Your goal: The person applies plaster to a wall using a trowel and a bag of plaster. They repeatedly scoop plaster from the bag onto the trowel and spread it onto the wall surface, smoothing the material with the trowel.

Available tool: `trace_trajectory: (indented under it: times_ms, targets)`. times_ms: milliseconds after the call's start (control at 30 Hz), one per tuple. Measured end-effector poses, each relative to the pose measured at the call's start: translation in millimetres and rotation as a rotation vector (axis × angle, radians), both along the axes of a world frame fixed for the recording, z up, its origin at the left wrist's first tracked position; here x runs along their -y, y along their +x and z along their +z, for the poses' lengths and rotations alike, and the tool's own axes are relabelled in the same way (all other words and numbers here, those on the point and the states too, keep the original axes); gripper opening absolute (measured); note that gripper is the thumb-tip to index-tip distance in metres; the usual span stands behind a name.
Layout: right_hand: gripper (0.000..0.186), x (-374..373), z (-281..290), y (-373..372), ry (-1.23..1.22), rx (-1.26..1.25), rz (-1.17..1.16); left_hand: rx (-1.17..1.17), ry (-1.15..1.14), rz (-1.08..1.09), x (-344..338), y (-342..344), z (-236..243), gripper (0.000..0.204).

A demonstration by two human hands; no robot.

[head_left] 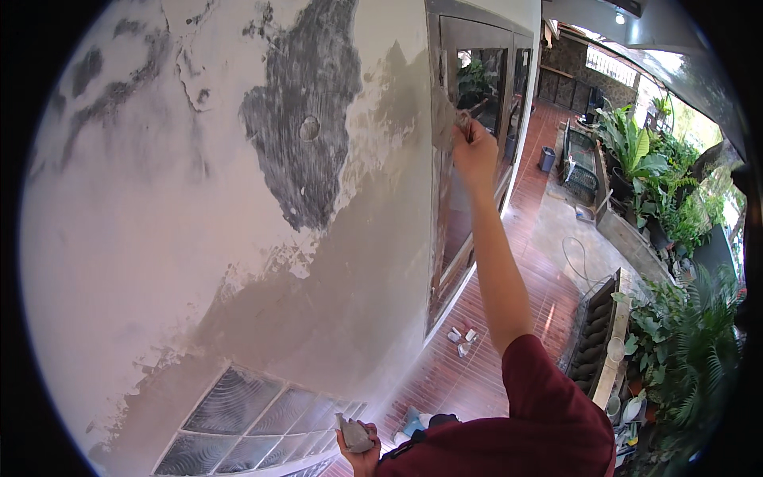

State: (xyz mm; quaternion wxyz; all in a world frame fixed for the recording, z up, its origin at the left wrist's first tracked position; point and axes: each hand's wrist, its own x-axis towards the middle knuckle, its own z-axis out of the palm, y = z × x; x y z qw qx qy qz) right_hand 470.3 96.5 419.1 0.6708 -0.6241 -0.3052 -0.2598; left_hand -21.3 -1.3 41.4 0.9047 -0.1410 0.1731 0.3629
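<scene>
I have the plaster-smeared scraper (pixel 443 123) up at the wall's edge, alongside the glazed door (pixel 480 79), with the fingers of my right hand (pixel 476 155) pinched around it. Well below the door and to its left, my left hand (pixel 362 455) has its fingers curled around a grey plaster lump (pixel 358 435); I cannot tell whether a tool sits beneath it. Left of the door, a grey plaster coat (pixel 342 294) spreads over the wall, with a dark rough patch (pixel 298 119) beyond it and a multi-paned window (pixel 238 397) lower down. Right of the door stretch the red-brown floor (pixel 544 278), a grey bin (pixel 547 159) and leafy plants (pixel 636 155).
</scene>
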Motion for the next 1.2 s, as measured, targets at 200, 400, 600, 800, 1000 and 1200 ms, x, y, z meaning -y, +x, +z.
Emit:
trace_trajectory:
  times_ms: [200,400,600,800,1000,1200]
  targets:
    - [0.011,-22.9,-24.1,-11.2,0.082,-0.107,-0.048,-0.029,0.042,0.002,-0.2,4.9,4.1,0.044]
    - [0.016,-30.8,-28.5,-12.9,0.112,-0.039,-0.041,-0.034,0.043,-0.005,-6.5,1.3,2.8,0.043]
    - [0.029,-33.6,-34.0,-23.9,0.127,-0.063,0.064,-0.090,0.106,-0.077,-15.1,-0.9,0.9,0.044]
    - [0.025,-57.1,-35.6,-33.1,0.189,0.187,-0.029,-0.131,0.170,-0.135,-23.8,3.4,0.6,0.043]
    - [0.023,-86.4,-44.1,-44.5,0.203,0.178,0.089,-0.123,0.091,-0.104,-19.6,-1.4,-8.4,0.039]
    - [0.026,-87.2,-47.6,-39.0,0.138,0.241,0.005,-0.201,0.032,-0.133,-19.7,-6.9,-16.9,0.044]
